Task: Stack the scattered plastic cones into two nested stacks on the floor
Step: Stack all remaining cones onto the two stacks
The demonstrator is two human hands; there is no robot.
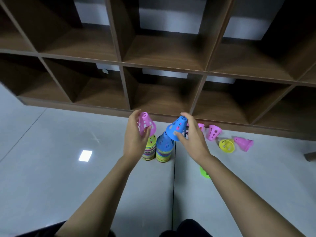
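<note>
Left hand (135, 135) grips a pink cone (147, 123), right hand (194, 134) grips a blue cone (176, 129).

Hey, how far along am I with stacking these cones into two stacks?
Done: two tall nested stacks stand side by side, the left stack and right stack. In hand: your left hand grips a pink cone above the left stack; your right hand grips a blue cone over the right. Left: a yellow cone, loose pink cones and a green cone to the right.
</note>
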